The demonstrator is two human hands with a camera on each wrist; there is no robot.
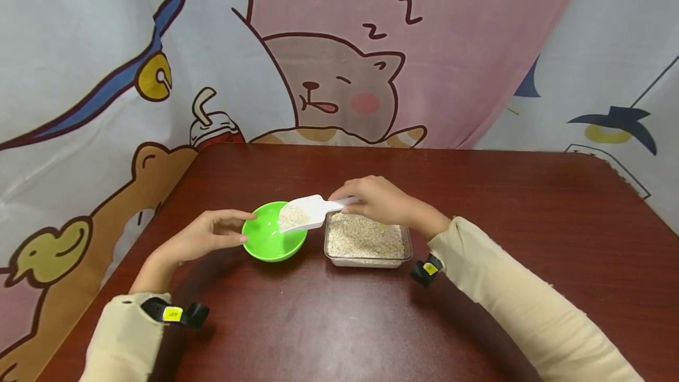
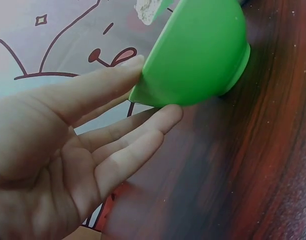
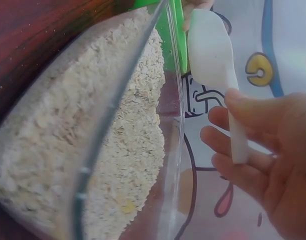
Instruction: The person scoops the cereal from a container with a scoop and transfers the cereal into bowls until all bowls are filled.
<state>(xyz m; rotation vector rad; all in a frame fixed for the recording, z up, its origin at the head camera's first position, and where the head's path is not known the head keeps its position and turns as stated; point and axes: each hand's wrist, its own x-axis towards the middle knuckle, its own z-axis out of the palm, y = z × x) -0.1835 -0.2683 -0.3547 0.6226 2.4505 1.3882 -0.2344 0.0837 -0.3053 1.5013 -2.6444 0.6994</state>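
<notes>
A green bowl (image 1: pixel 270 234) stands on the dark red table (image 1: pixel 477 205), and my left hand (image 1: pixel 204 234) touches its left rim with straight fingers (image 2: pixel 153 125). The bowl (image 2: pixel 203 55) fills the top of the left wrist view. My right hand (image 1: pixel 379 200) pinches the handle of a white scoop (image 1: pixel 307 213) loaded with oat flakes, held over the bowl's right rim. Below that hand sits a clear square container (image 1: pixel 367 244) full of oat flakes (image 3: pixel 93 150). The scoop (image 3: pixel 213 55) shows from underneath in the right wrist view.
A cartoon-printed cloth (image 1: pixel 339 46) hangs behind the table's far edge. Bare tabletop lies in front of the bowl and container and off to the right. A black band sits on each wrist.
</notes>
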